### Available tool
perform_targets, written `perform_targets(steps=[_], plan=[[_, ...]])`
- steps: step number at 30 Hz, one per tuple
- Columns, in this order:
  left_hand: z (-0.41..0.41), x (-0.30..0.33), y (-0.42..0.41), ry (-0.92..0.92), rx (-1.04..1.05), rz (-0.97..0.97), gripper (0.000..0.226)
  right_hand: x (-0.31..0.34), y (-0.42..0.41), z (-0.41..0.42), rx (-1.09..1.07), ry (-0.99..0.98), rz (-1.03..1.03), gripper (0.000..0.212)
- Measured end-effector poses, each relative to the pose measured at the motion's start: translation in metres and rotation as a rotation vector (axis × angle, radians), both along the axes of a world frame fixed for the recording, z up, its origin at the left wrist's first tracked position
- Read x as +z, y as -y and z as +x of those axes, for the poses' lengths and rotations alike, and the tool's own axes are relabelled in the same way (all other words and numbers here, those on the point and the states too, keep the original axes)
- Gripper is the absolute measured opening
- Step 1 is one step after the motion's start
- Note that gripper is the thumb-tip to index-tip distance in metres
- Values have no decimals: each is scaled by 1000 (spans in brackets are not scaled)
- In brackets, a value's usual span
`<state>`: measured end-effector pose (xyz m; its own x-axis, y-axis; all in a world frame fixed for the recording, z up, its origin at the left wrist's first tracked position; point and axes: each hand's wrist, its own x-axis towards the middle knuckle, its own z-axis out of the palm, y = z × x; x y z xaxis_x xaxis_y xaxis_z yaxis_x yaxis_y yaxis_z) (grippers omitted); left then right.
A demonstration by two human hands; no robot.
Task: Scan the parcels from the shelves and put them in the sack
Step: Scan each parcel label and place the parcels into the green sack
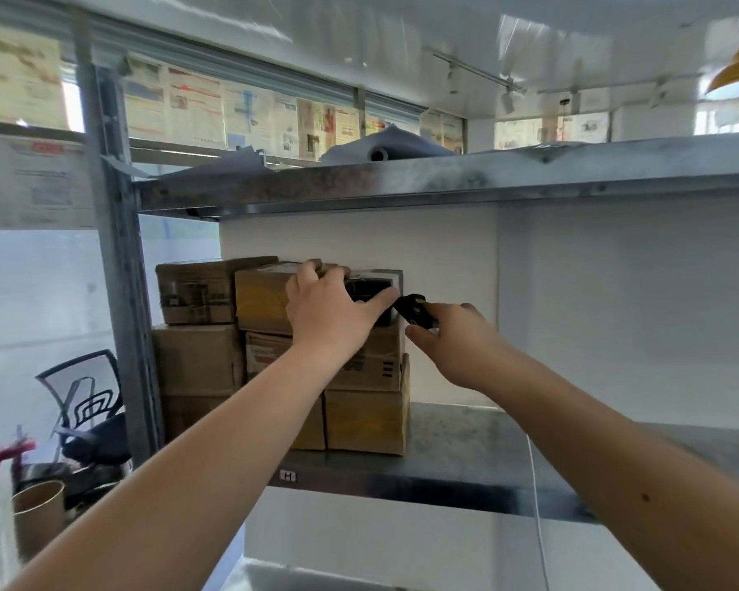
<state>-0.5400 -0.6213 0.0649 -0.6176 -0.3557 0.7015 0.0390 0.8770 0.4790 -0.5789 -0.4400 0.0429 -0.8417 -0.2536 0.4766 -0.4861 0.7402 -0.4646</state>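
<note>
Several cardboard parcels (199,360) are stacked at the left end of a metal shelf (466,441). On top of the stack sits a small dark box (374,277) with a white edge, next to a tan taped parcel (261,298). My left hand (329,311) grips the dark box, fingers curled over its top and thumb along its front. My right hand (449,343) holds a black handheld scanner (414,309) just right of the box, its head close to the box's right corner. No sack is in view.
An upper metal shelf (444,181) carries crumpled paper and a roll. A steel upright (120,292) stands at the left. Beyond it are an office chair (90,415) and a cardboard tube (39,514). The shelf's right part is bare metal against a white wall.
</note>
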Motion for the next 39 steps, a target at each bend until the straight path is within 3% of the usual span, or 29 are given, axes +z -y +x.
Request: perform_targets(steps=[5, 11, 17, 21, 26, 30, 35, 39], plan=[[-10, -6, -7, -68, 42, -30, 97, 0, -15, -3, -33, -10, 16, 43], [-14, -8, -10, -147, 25, -19, 81, 2, -41, -15, -29, 13, 23, 42], [-3, -19, -27, -380, -178, 5, 56, 7, -75, -11, 14, -2, -51, 24], [5, -33, -62, -414, -349, -5, 53, 5, -117, 6, 19, -53, -116, 24], [2, -58, -115, -381, -534, 64, 53, -19, -175, 30, -19, -52, -163, 22], [-10, -102, -143, -309, -640, 178, 45, -52, -212, 40, -115, 9, -81, 20], [-20, -167, -159, 30, -806, 233, 37, -95, -242, 50, -180, 154, -32, 17], [-28, -172, -170, 208, -852, 248, 24, -107, -255, 52, -191, 183, 13, 19]])
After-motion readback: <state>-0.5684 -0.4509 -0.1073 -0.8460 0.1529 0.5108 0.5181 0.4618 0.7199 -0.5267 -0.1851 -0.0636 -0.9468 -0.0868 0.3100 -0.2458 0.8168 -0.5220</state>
